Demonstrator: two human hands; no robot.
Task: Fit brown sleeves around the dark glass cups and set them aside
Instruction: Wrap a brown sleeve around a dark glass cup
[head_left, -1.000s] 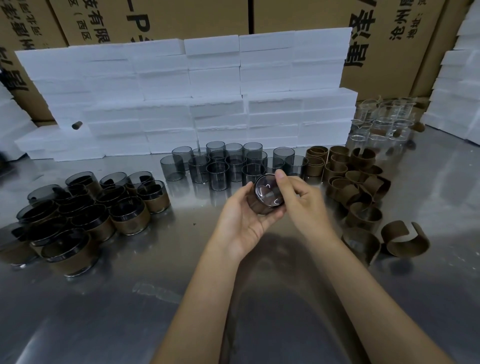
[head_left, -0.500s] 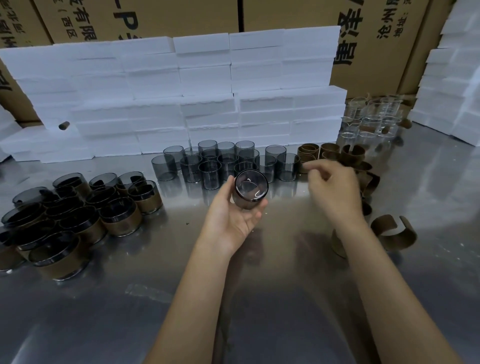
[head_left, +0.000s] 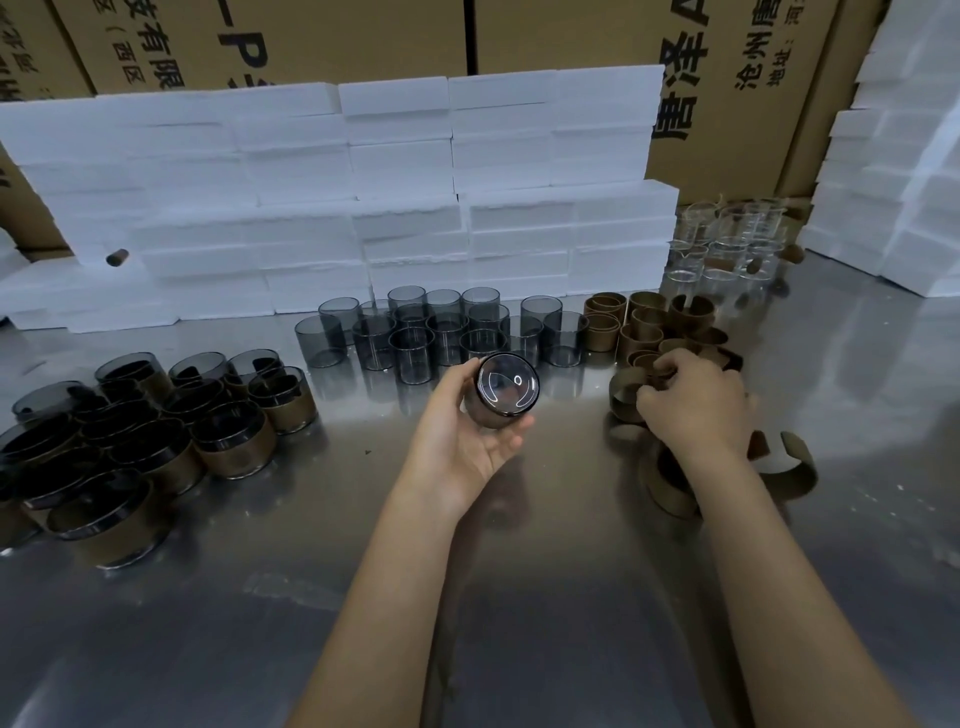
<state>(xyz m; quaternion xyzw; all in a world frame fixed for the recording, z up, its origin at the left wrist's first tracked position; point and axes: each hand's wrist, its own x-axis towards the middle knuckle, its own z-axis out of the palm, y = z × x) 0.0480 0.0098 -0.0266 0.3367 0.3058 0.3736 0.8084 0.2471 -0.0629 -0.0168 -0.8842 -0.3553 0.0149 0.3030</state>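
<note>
My left hand (head_left: 467, 441) holds a dark glass cup (head_left: 506, 387) tilted, with its round end towards me. The cup's side looks brownish; I cannot tell whether a sleeve is around it. My right hand (head_left: 696, 405) rests on the pile of brown sleeves (head_left: 649, 332) at the right, with its fingers curled onto one of them. Several bare dark cups (head_left: 415, 332) stand in a cluster behind my left hand. Several sleeved cups (head_left: 234, 447) are grouped at the left.
The metal table (head_left: 519, 597) carries all of this. White foam blocks (head_left: 363, 208) are stacked along the back, with more foam (head_left: 909, 182) at the right and printed cartons (head_left: 571, 36) behind. Clear glasses (head_left: 727, 249) stand at the back right. An uncurled sleeve (head_left: 789, 467) lies beside my right wrist.
My right hand left the cup and moved right onto the sleeve pile, where its fingers closed. My left hand kept the cup and stayed roughly in place.
</note>
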